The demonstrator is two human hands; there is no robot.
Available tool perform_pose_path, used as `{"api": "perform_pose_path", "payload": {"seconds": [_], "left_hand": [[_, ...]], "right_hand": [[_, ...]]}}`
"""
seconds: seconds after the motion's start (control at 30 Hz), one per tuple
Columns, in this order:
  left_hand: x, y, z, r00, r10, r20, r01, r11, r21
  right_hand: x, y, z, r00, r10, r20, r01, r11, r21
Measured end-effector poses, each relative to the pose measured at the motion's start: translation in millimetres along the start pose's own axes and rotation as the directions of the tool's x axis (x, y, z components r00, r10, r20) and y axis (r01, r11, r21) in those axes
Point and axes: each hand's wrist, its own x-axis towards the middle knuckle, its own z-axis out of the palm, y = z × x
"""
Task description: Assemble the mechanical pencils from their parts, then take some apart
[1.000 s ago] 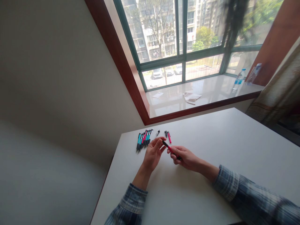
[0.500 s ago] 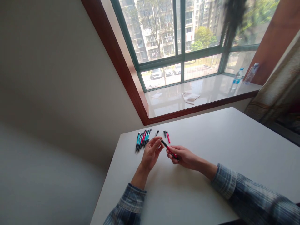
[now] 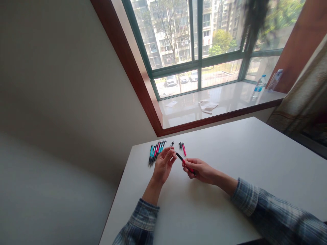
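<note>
My right hand [image 3: 196, 167] is closed around the pink-red barrel of a pen [image 3: 181, 158], its black grip end slanting up to the left. Just off that end, my left hand [image 3: 163, 165] pinches thumb and fingers together. Something small and pale shows at its fingertips, too small to make out. Behind the left hand lies a row of click pens [image 3: 154, 151] in teal, pink and black, partly covered by the hand. A short pen part [image 3: 172, 144] lies beside the row. Further right are a small black piece [image 3: 180, 145] and a pink pen barrel [image 3: 184, 149].
The white table [image 3: 219, 211] stands against the wall and a window ledge [image 3: 184, 117]. On the ledge are a crumpled cloth or paper [image 3: 208, 106], a blue-labelled bottle [image 3: 259, 86] and a clear bottle [image 3: 274, 81]. A curtain [image 3: 298, 88] hangs at the right.
My left fingertips have drawn slightly away from the pen's black end, up and to the left, opening a small gap. My right hand still holds the pen in nearly the same place.
</note>
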Motion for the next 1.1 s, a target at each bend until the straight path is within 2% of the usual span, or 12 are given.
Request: {"api": "perform_pose_path", "payload": {"seconds": [0.13,0.23,0.27,0.33,0.4,0.47,0.53,0.77,0.87,0.97,1.03,1.1], "left_hand": [[2.8,4.6,-4.3,1.0,0.008,-0.02,-0.008,1.0,-0.011],[3.6,0.8,-6.6,0.996,0.061,-0.062,-0.043,0.965,0.258],[3.5,-1.8,-7.1,0.993,0.099,-0.058,-0.069,0.919,0.389],[2.8,-8.3,-8.0,0.983,0.183,-0.014,-0.135,0.769,0.625],[2.0,-15.1,-9.3,0.971,0.234,0.046,-0.187,0.627,0.757],[1.8,-21.0,-10.9,0.964,0.251,0.087,-0.218,0.561,0.799],[2.2,-25.0,-12.7,0.961,0.254,0.113,-0.239,0.547,0.802],[2.6,-27.3,-15.5,0.965,0.212,0.156,-0.23,0.397,0.888],[0.8,-24.0,-12.8,0.967,0.203,0.153,-0.227,0.413,0.882],[-0.6,-17.6,-8.4,0.959,0.252,0.129,-0.237,0.466,0.852],[-0.8,-13.6,-5.5,0.96,0.263,0.1,-0.232,0.537,0.811],[-0.9,-11.8,-3.0,0.973,0.213,0.084,-0.207,0.662,0.72]], "right_hand": [[1.0,-0.3,-1.3,1.0,-0.022,-0.011,0.022,1.0,0.015],[2.1,-3.2,-6.2,0.992,-0.082,-0.093,0.087,0.995,0.049],[2.3,-4.7,-8.4,0.986,-0.103,-0.13,0.112,0.992,0.064],[2.3,-8.0,-12.9,0.97,-0.133,-0.202,0.154,0.984,0.092],[2.0,-10.9,-16.9,0.952,-0.149,-0.268,0.184,0.976,0.112],[1.7,-12.6,-19.6,0.936,-0.155,-0.315,0.201,0.972,0.121],[1.6,-13.0,-20.8,0.93,-0.152,-0.334,0.204,0.971,0.126],[0.7,-10.4,-18.9,0.938,-0.138,-0.317,0.194,0.969,0.152],[-0.4,-10.8,-18.9,0.941,-0.13,-0.313,0.185,0.971,0.154],[-1.0,-10.9,-20.0,0.95,-0.11,-0.293,0.162,0.974,0.157],[-1.2,-9.8,-20.4,0.964,-0.085,-0.251,0.126,0.98,0.152],[-1.8,-7.7,-19.7,0.983,-0.047,-0.176,0.074,0.986,0.148]]}}
